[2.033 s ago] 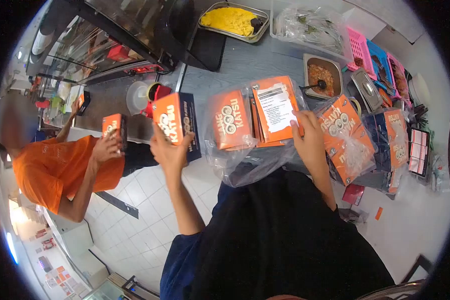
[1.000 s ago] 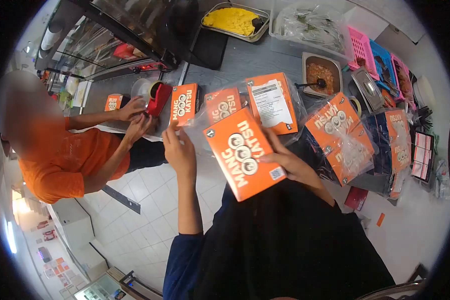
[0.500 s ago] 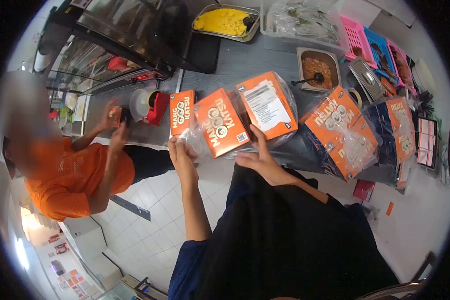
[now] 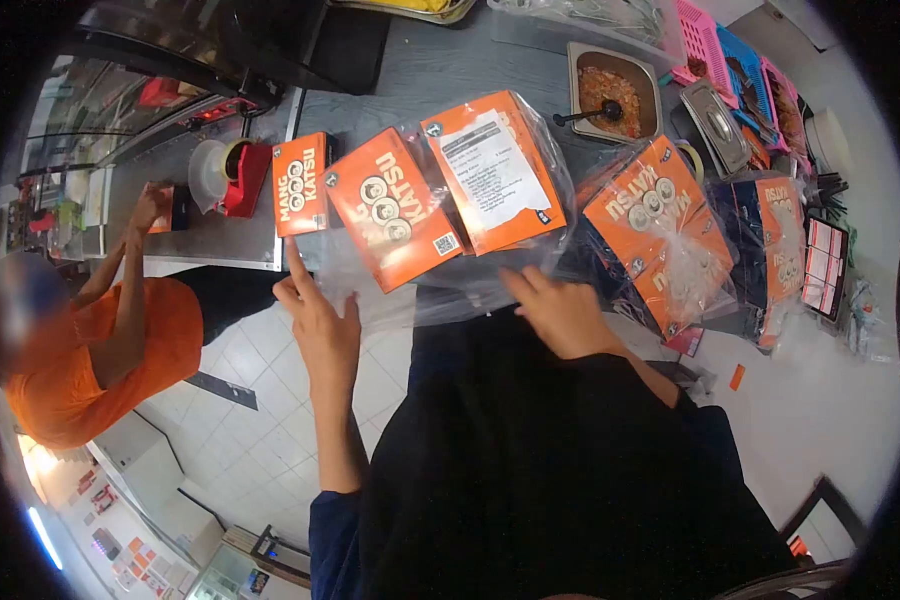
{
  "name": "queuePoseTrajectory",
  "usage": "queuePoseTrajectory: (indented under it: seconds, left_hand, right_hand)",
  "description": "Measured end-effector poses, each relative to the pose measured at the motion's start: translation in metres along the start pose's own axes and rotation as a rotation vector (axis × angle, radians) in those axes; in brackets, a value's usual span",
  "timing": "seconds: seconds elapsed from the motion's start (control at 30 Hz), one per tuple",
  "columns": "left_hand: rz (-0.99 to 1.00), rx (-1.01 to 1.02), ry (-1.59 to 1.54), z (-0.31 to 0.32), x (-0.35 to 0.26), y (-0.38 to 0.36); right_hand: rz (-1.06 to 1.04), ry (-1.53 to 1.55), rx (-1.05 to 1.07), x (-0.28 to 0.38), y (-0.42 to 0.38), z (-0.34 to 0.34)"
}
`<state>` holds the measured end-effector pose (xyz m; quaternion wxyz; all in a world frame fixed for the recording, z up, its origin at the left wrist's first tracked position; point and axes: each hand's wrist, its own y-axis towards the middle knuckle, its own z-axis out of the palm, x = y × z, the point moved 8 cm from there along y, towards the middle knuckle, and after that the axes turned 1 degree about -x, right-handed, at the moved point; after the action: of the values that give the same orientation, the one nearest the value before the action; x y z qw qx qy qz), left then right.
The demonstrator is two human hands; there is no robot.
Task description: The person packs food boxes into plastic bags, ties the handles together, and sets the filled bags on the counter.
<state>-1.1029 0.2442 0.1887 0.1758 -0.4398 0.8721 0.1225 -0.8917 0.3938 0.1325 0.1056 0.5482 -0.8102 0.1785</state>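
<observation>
Two orange food boxes, one plain-lidded [image 4: 385, 200] and one with a printed receipt [image 4: 495, 170] on top, sit inside a clear plastic bag [image 4: 370, 310]. The bag's mouth spreads toward me over the counter's front edge. My left hand [image 4: 320, 325] is at the bag's left side, index finger stretched toward a smaller orange box [image 4: 300, 180] and thumb apart. My right hand [image 4: 565, 315] has its fingers curled at the bag's near edge, below the receipt box. Its fingertips seem to pinch the film.
More bagged orange boxes [image 4: 660, 225] stand at right. Behind them are a metal pan of chopped relish [image 4: 615, 95] with a black ladle and several coloured baskets [image 4: 705, 50]. A red tape dispenser [image 4: 248, 180] stands at left. A co-worker in an orange shirt [image 4: 150, 340] handles another box.
My left hand has moved left, its index finger now extended toward the small box. My right hand has come off the receipt box down to the bag's edge. The view has shifted.
</observation>
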Motion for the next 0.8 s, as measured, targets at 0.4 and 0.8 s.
queuePoseTrajectory:
  seconds: [0.4, 0.8]
  left_hand:
    - [0.092, -0.292, -0.136, -0.104, -0.041, 0.027]
    - [-0.096, 0.211, -1.710, -0.060, -0.044, 0.036]
  right_hand:
    - [-0.420, -0.146, -0.143, 0.004, 0.014, -0.157]
    - [-0.381, -0.669, 0.425, -0.066, 0.053, -0.116]
